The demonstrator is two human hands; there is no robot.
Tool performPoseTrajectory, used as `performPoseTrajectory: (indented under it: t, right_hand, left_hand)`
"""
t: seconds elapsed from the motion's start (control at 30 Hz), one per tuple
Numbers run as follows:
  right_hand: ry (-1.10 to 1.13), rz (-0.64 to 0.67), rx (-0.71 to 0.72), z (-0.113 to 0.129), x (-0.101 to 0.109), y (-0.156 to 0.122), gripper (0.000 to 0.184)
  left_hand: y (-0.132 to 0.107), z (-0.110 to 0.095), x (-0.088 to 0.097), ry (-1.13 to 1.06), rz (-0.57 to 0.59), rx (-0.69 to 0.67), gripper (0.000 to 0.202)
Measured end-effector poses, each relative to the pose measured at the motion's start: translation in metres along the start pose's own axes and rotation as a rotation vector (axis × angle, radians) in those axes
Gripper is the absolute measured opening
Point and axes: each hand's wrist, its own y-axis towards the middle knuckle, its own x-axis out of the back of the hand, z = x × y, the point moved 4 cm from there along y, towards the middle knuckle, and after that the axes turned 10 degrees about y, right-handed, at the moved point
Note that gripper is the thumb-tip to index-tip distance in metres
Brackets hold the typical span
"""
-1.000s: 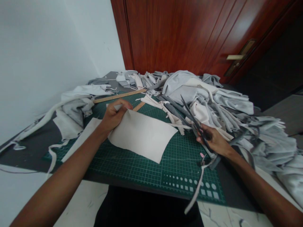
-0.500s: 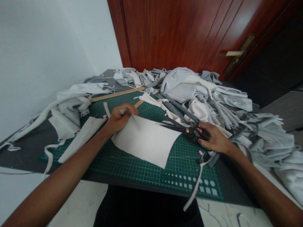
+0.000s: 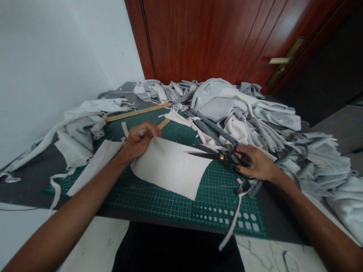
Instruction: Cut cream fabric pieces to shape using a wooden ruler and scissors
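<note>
A wooden door (image 3: 198,41) with a metal handle (image 3: 279,60) stands beyond the right grip (image 3: 257,162). A wooden ruler (image 3: 138,112) lies beyond the left grip (image 3: 139,139), a white wall (image 3: 51,56) farther left.

Plain off-white is shown by the held fabric piece (image 3: 172,168); scissors (image 3: 226,159) are finished black, pivot (image 3: 221,157) gold-toned. Green cutting mat (image 3: 153,199) is patterned with pale grid, white dots, squares. Door (image 3: 198,41) is finished red-brown.

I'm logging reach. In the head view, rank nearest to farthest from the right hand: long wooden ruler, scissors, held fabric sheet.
1. Scissors, in the right hand.
2. Held fabric sheet, left of the scissors.
3. Long wooden ruler, farther left and back.
</note>
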Motion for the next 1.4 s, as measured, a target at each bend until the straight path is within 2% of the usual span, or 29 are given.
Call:
performPoseTrajectory:
  t: [0.47,0.9,1.1,1.4]
  right_hand:
    - [0.022,0.044,-0.062,-0.0043,0.0012,-0.0003,0.024]
    - [0.035,0.059,-0.07,-0.0047,-0.0014,-0.001,0.025]
    - [0.054,0.049,-0.071,-0.0048,-0.0036,-0.001,0.024]
    - [0.08,0.065,-0.071,-0.0059,-0.0036,-0.0003,0.032]
  left_hand:
    - [-0.0011,0.0036,0.0039,0.05,-0.01,0.108,0.036]
    - [0.0017,-0.0016,0.0024,0.018,-0.008,0.044,0.035]
    - [0.0011,-0.0009,0.0027,0.005,-0.015,0.06,0.034]
    - [0.0016,-0.0008,0.0031,0.018,-0.015,0.071,0.037]
